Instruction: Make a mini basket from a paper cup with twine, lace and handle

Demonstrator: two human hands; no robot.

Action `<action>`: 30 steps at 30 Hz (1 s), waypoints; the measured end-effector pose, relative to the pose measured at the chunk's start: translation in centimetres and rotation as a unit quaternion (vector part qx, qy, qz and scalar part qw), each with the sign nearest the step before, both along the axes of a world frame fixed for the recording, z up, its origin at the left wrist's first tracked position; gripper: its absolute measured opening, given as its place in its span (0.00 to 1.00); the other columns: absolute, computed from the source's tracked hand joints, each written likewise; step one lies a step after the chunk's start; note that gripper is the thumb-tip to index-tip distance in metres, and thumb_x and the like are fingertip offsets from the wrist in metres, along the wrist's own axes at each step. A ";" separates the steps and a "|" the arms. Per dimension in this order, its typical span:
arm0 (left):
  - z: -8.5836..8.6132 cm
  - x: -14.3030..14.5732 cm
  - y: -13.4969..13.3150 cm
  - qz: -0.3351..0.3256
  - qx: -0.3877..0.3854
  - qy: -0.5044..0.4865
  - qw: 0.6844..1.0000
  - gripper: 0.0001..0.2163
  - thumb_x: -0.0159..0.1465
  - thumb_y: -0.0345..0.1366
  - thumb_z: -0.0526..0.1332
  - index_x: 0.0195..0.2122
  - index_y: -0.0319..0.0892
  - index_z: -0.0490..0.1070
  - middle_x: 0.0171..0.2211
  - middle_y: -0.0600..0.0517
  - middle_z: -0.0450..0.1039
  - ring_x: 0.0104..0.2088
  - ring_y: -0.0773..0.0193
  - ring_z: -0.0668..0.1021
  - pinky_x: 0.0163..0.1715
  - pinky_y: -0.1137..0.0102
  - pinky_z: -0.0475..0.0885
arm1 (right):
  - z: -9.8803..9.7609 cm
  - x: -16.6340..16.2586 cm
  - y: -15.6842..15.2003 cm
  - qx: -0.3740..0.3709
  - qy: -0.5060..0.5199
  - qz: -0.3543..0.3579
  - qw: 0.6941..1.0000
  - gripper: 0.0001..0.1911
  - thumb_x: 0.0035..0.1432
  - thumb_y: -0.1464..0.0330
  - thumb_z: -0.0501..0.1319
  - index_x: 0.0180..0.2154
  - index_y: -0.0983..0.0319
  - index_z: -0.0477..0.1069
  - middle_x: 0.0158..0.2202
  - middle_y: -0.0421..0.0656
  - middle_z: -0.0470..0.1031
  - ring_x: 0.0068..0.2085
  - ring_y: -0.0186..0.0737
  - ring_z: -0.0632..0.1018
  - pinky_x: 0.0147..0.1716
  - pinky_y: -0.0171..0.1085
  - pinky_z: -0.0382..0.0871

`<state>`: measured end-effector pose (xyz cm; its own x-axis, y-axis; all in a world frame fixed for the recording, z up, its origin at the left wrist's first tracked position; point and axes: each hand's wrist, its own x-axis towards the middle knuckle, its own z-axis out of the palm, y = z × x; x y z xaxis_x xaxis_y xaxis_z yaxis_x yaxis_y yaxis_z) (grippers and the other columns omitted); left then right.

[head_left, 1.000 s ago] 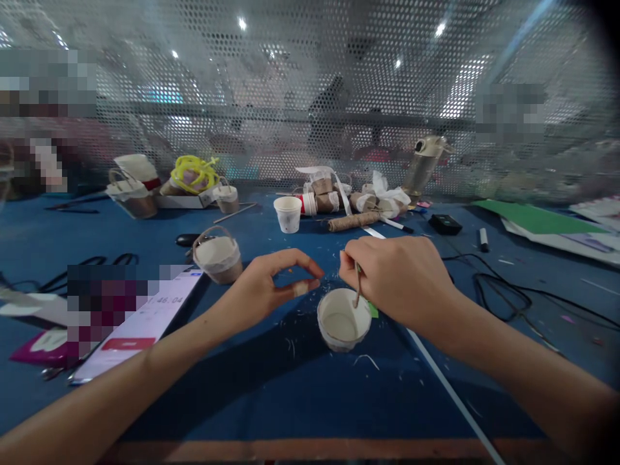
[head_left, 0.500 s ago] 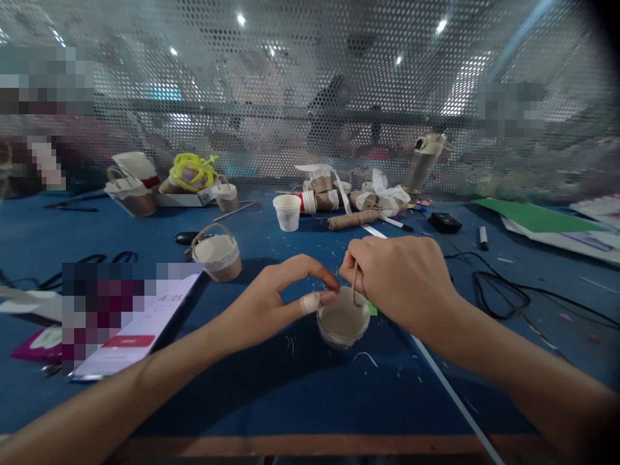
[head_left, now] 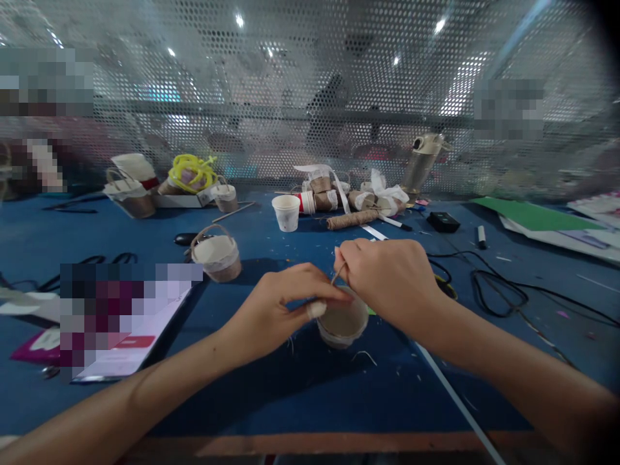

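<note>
Bare table (head_left: 300, 394) before the hands; finished basket (head_left: 216, 256) stands left.

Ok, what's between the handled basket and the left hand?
Head view: only bare blue table between the handled basket and the left hand.

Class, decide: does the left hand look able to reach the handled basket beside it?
Probably yes: bare table lies between left hand and basket, though it pinches the paper cup; right hand holds twine.

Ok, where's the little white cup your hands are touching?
In the head view the little white cup sits near the middle of the blue table, just under the left hand and right hand; a handled basket stands to its left.
</note>
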<state>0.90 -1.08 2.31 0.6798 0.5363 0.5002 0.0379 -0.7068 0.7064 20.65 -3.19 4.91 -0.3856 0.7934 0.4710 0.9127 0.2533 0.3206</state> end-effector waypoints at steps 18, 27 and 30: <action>-0.7 0.2 0.8 0.033 -0.143 -0.034 0.989 0.09 0.68 0.28 0.62 0.46 0.42 0.80 0.42 0.49 0.83 0.43 0.64 0.83 0.48 0.71 0.76 | -2.5 3.3 -0.9 -0.068 0.183 0.129 0.972 0.11 0.70 0.70 0.51 0.39 0.63 0.71 0.33 0.43 0.77 0.34 0.39 0.77 0.27 0.35 0.59; -0.5 0.5 0.6 0.039 -0.120 -0.031 0.992 0.12 0.66 0.23 0.60 0.44 0.41 0.80 0.41 0.50 0.83 0.42 0.65 0.82 0.48 0.72 0.76 | -4.0 3.3 -0.6 0.058 0.098 0.100 0.988 0.17 0.68 0.71 0.50 0.26 0.63 0.68 0.18 0.40 0.71 0.18 0.34 0.68 0.22 0.35 0.50; -0.5 0.4 0.6 0.040 -0.125 -0.023 0.991 0.11 0.66 0.24 0.60 0.43 0.41 0.80 0.39 0.50 0.83 0.41 0.64 0.83 0.48 0.71 0.76 | -3.8 3.2 -0.9 0.054 0.112 0.099 0.987 0.21 0.70 0.68 0.51 0.22 0.62 0.66 0.16 0.38 0.67 0.18 0.33 0.66 0.21 0.35 0.49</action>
<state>1.31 -0.51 1.84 0.6098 0.6989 0.3738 0.0513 -0.5054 0.8613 23.86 -4.06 1.10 -0.4045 0.6540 0.6393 0.9000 0.4087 0.1514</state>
